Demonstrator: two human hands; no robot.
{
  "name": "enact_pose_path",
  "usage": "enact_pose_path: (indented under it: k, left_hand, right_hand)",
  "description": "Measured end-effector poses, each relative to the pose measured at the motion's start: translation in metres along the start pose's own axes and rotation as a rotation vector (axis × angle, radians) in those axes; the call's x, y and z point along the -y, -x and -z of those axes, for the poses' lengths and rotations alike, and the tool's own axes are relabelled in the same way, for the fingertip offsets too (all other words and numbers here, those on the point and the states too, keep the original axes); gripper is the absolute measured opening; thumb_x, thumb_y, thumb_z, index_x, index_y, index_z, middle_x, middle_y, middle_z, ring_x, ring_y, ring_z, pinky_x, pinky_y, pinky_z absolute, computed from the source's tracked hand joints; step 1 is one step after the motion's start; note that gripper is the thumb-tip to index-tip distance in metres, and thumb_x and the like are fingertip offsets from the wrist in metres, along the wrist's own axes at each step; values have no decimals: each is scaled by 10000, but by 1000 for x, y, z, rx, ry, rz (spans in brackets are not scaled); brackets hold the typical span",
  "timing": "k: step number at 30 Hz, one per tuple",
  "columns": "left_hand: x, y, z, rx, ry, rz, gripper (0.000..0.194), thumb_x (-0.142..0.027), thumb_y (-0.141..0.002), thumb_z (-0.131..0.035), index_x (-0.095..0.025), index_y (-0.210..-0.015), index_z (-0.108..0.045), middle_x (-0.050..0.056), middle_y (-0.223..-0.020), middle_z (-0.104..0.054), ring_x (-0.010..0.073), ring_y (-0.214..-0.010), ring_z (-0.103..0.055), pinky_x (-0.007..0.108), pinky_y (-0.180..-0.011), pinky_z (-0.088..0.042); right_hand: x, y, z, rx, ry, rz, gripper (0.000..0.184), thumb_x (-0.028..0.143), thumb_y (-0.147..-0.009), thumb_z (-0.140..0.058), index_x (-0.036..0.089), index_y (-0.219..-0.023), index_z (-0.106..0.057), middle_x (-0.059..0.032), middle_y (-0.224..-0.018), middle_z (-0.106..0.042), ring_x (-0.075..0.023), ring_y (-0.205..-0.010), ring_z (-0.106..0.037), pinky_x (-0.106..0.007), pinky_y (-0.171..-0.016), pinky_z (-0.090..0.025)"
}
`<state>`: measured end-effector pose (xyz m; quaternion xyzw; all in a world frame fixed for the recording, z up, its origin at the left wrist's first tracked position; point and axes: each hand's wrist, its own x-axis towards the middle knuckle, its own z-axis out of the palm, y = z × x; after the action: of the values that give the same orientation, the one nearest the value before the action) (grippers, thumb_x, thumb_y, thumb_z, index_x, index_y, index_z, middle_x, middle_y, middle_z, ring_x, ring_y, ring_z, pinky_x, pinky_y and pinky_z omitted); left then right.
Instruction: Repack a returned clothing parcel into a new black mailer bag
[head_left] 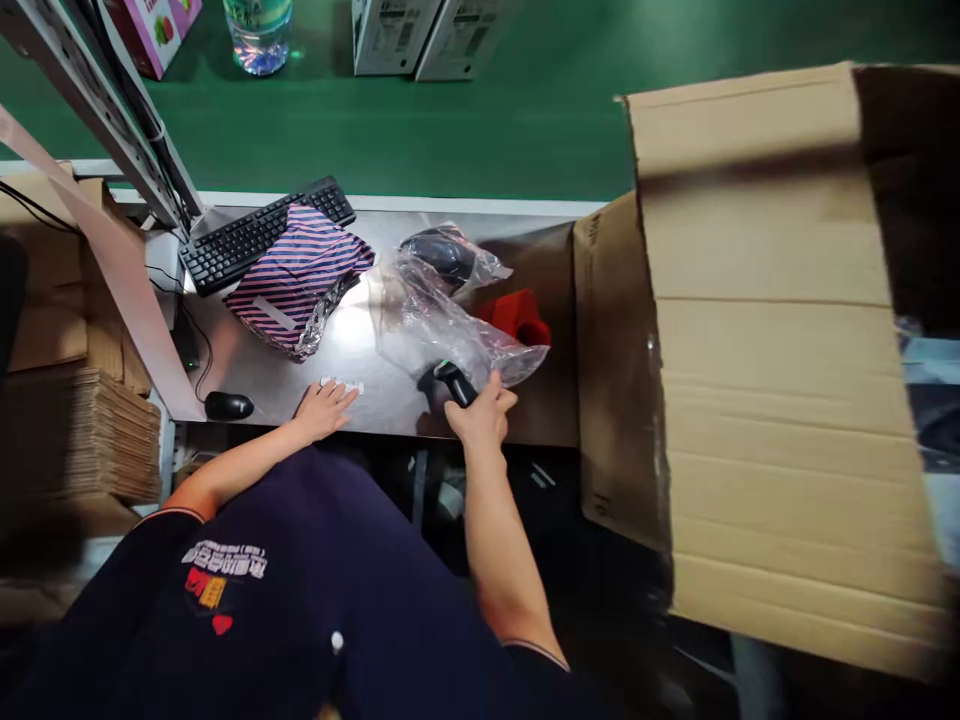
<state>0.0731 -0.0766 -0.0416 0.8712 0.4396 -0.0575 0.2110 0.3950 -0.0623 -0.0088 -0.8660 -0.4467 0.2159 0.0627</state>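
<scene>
My right hand (482, 412) is closed around the handle of a black barcode scanner (456, 384) near the front edge of the metal table (409, 408). A small green light glows on the scanner's head. Just beyond it lies a clear plastic bag (457, 320), with a dark rounded item (439, 256) at its far end. A red holder (521, 316) sits to the bag's right, partly under the film. My left hand (324, 411) lies with fingers stretched out on a white paper strip (346, 387). Farther back, a striped package (304, 275) in shiny wrap overlaps the keyboard (262, 232).
A big open carton (772, 380) stands at my right. Left are a mouse (229, 405), a hanging paper strip (127, 270) and stacked flat cardboard (112, 435). Behind the table, a green surface (480, 145) carries a water bottle (259, 35) and white boxes (390, 40).
</scene>
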Motion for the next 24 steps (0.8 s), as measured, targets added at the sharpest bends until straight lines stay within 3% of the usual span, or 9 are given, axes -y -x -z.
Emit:
enact_pose_path:
  k: [3, 6, 8, 10, 12, 17, 24]
  left_hand:
    - [-1, 2, -3, 1, -1, 20, 624, -427, -1069, -452, -257, -1656, -326, 157, -1612, -471, 355, -1498, -379, 551, -1192, -316]
    - [-2, 2, -5, -10, 13, 57, 616, -405, -1068, -444, -266, -1657, -330, 158, -1605, -475, 348, -1484, -398, 525, -1189, -334]
    - [-4, 1, -7, -12, 18, 56, 624, -393, -1063, -438, -255, -1661, -323, 161, -1590, -486, 347, -1459, -423, 511, -1180, -351]
    - [-6, 1, -7, -16, 8, 46, 655, -413, -1061, -427, -218, -1671, -293, 179, -1578, -485, 362, -1437, -432, 520, -1169, -362]
    - [-8, 2, -8, -25, -8, 43, 689, -436, -1059, -421, -173, -1677, -264, 203, -1566, -480, 379, -1424, -428, 530, -1159, -369]
    - [-15, 4, -12, -32, 2, 61, 719, -493, -1050, -443, -147, -1661, -291, 219, -1574, -453, 403, -1447, -378, 550, -1171, -351]
    - [-27, -2, -21, 34, -136, 12, 655, -467, -1046, -479, -95, -1583, -438, 227, -1560, -468, 432, -1444, -341, 565, -1160, -351]
  right_hand:
    - [-8, 46, 14, -63, -118, 8, 1083, 386, -703, -692, 159, -1635, -188, -224, -1363, -436, -360, -1081, -627, -519, -970, -523]
    - [-6, 113, 12, -142, -357, 78, 834, 456, -745, -658, 167, -1497, -444, -178, -1256, -534, -328, -1073, -617, -516, -981, -526]
    - [7, 152, 4, -29, -551, 53, 563, 470, -740, -660, 176, -1219, -639, -127, -1069, -629, -308, -981, -640, -528, -979, -524]
    - [30, 176, -6, 214, -750, -17, 400, 433, -690, -702, 189, -1006, -679, -73, -897, -672, -278, -867, -656, -516, -941, -539]
    - [56, 185, -13, 391, -909, -77, 369, 374, -623, -743, 197, -939, -672, -31, -838, -680, -236, -787, -648, -458, -851, -571]
    - [106, 177, -15, 396, -1098, -200, 457, 361, -587, -808, 237, -968, -588, 58, -818, -620, -134, -667, -597, -338, -660, -613]
    - [120, 174, -4, 479, -1013, -254, 426, 393, -624, -771, 246, -928, -512, 91, -618, -589, -125, -499, -545, -295, -497, -559]
